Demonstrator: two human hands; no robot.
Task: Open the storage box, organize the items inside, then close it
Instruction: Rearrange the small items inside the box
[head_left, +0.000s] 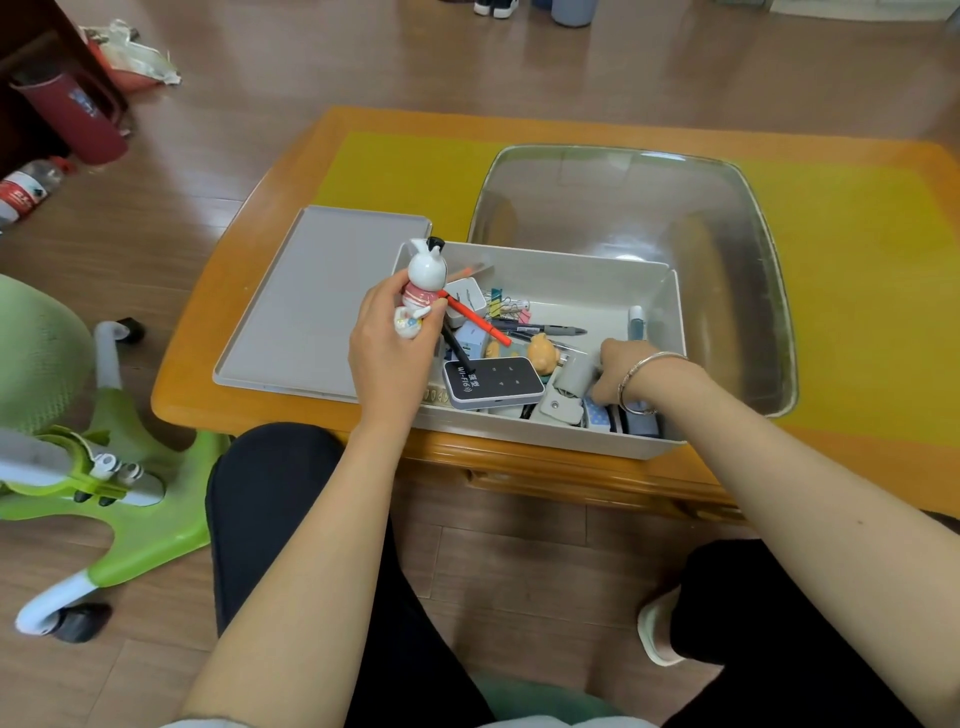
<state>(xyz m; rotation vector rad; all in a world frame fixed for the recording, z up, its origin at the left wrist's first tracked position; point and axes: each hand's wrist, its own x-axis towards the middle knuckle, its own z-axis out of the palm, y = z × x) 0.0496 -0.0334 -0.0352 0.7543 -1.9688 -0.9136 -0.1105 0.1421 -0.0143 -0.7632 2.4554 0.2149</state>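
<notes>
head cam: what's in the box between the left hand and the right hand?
In the head view, between left hand and right hand lie a dark Wi-Fi device, an orange pen, a tan figurine and a grey case.

Soft, even daylight fills the room, bright enough to read colours plainly. A pale sheen lies on the wooden floor (675, 62) toward the far edge of the view, and a small white glare spot sits on the bottom of the metal basin (628, 257). Shadows are faint and diffuse; a dim one gathers under the near edge of the table (857, 291). The wide lens bows straight lines near the frame's borders. Everything is slightly soft, the far corners most.
</notes>
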